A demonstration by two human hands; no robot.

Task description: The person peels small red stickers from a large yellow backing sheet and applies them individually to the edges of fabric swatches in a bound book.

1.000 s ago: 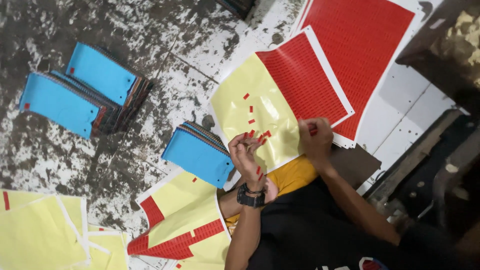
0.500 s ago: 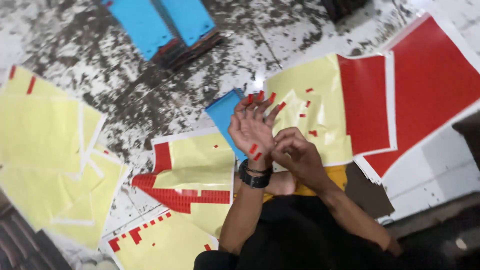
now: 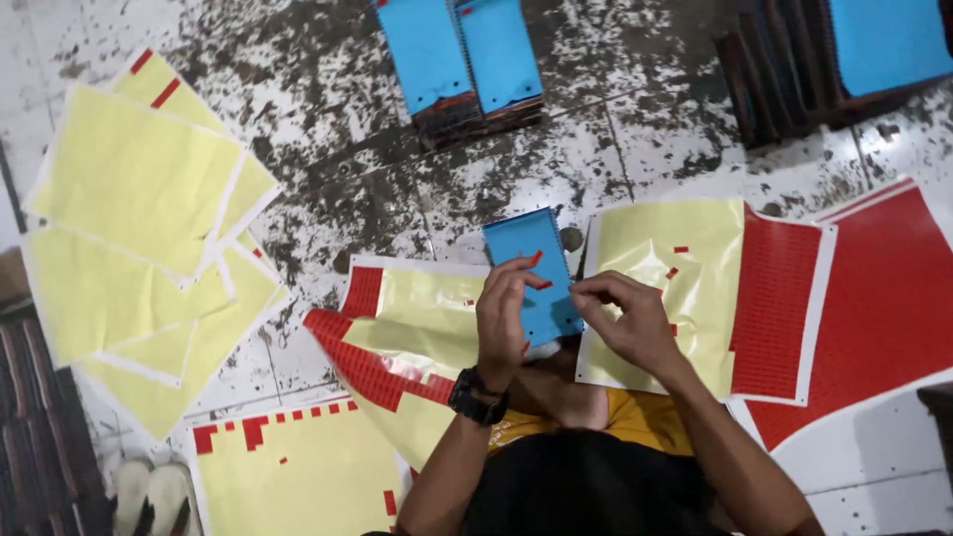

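Note:
A small blue notebook [image 3: 528, 260] stands in front of me over my lap. My left hand [image 3: 504, 320], with a black watch on the wrist, curls around the notebook's lower left side. Small red stickers [image 3: 537, 260] cling to its fingertips. My right hand [image 3: 627, 320] is at the notebook's right edge with thumb and forefinger pinched together. I cannot see anything between them. To the right lies a yellow backing sheet [image 3: 650, 248] with a few red stickers left on it, beside a full block of red stickers [image 3: 774, 298].
Stacks of blue notebooks [image 3: 462, 55] sit at the top, more at the top right [image 3: 879, 45]. Stripped yellow sheets [image 3: 139, 199] pile at the left, with part-used ones [image 3: 298, 476] near my knees. A red sheet [image 3: 884, 298] lies at the right.
The view has swung, so the notebook stacks now sit at the top. My hands have come together on the blue notebook, and the left fingers have curled shut.

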